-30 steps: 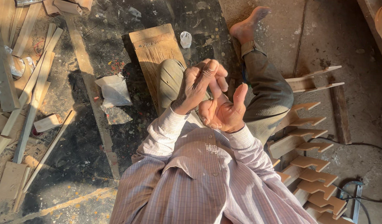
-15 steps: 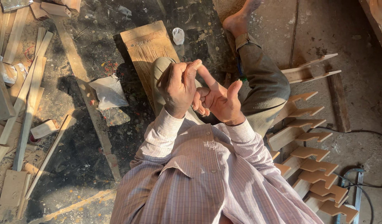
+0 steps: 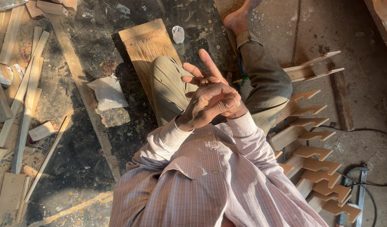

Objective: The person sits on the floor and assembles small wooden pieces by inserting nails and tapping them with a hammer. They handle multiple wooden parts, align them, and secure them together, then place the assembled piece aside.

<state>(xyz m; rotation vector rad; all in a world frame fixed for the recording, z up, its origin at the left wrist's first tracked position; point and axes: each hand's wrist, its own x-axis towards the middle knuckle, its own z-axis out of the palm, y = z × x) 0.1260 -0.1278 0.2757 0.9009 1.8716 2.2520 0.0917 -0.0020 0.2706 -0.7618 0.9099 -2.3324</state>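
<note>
1. The left hand (image 3: 212,105) is curling over the right hand (image 3: 200,75), its fingers closing around the palm and holding nothing else.
2. The right hand is stretching its fingers (image 3: 207,61) out straight, pointing away from the body; no tool or piece is lying in it, though its palm is hidden.
3. Both hands are hovering above the lap, between the raised knees (image 3: 168,80), apart from every piece of wood.
4. Judging by this, the hands are pressing together between holds rather than working a piece.
5. Any fresh grasp is calling for the hands to part first.
6. The plank (image 3: 145,40) is lying nearest, just beyond the left knee, with a small white bottle (image 3: 178,33) beside it.
7. Notched pieces (image 3: 315,151) are lying stacked at the right, a white bag (image 3: 107,92) and slats (image 3: 25,96) at the left.
</note>
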